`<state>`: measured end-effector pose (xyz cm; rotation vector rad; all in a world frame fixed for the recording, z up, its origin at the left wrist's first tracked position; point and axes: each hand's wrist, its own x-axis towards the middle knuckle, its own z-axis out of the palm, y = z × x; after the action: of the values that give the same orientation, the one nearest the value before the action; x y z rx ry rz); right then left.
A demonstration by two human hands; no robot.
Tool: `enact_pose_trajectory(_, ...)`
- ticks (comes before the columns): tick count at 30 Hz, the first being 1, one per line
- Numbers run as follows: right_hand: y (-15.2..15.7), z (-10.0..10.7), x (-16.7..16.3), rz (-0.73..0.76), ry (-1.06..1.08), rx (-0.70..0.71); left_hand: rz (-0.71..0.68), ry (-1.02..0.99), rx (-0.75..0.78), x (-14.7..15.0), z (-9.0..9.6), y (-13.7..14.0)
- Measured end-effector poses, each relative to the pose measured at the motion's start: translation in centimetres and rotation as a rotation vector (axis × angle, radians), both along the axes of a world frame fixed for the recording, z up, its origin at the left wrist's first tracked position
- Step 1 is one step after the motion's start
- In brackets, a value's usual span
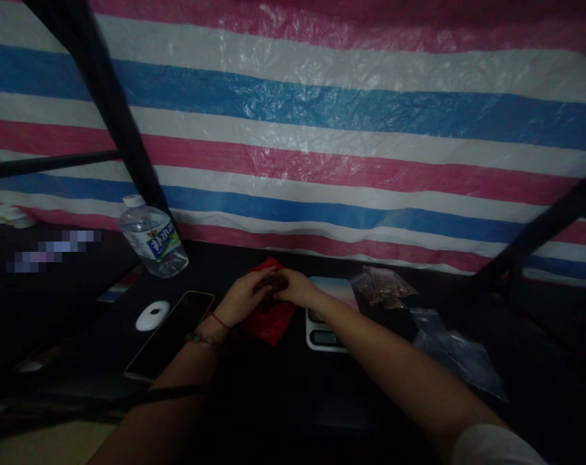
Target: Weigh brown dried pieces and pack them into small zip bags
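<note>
My left hand [245,296] and my right hand [299,288] meet over a red plastic bag [272,326] on the dark table. Between them is a dark brown clump [272,284]; the fingers of both hands curl around it from either side. What the clump is made of is too dim to make out. Just right of the bag, partly under my right forearm, lies a kitchen scale [332,288] with a small display on its front. Small clear bags with brown bits inside [384,286] rest beyond the scale to the right.
Flat clear plastic bags [460,355] lie at the right. To the left are a phone [170,336], a white oval device [152,316] and a large clear plastic bottle [153,239]. Dark metal bars [113,123] frame the space before a striped plastic sheet [322,168].
</note>
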<state>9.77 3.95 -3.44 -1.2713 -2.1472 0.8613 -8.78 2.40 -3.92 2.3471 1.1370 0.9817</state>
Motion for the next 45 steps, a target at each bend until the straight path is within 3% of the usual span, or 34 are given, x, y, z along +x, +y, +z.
enact_pose_trajectory(7,-0.2,-0.2,-0.1,-0.090,-0.019,0.066,0.115,-0.070,0.115,-0.4,-1.0,0.8)
enact_pose_trajectory(21,-0.6,-0.5,0.4,-0.140,0.020,0.077,0.030,-0.035,0.095,0.1,-0.4,-0.2)
enact_pose_trajectory(28,-1.4,1.0,4.3,-0.250,0.020,0.127,0.122,-0.064,0.088,-0.3,-0.6,0.4)
enact_pose_trajectory(31,-2.1,1.6,7.6,-0.304,0.028,0.182,0.110,0.004,0.081,-0.3,-0.4,0.1)
enact_pose_trajectory(36,-3.5,1.1,12.3,-0.406,-0.062,0.233,0.016,0.238,0.203,1.7,1.4,-1.5)
enact_pose_trajectory(41,-4.2,-1.0,13.9,-0.437,-0.174,0.211,-0.122,0.484,0.192,5.8,3.0,-2.5)
enact_pose_trajectory(45,-4.3,-1.8,14.4,-0.454,-0.131,0.188,-0.064,0.640,0.116,7.9,2.8,-1.9)
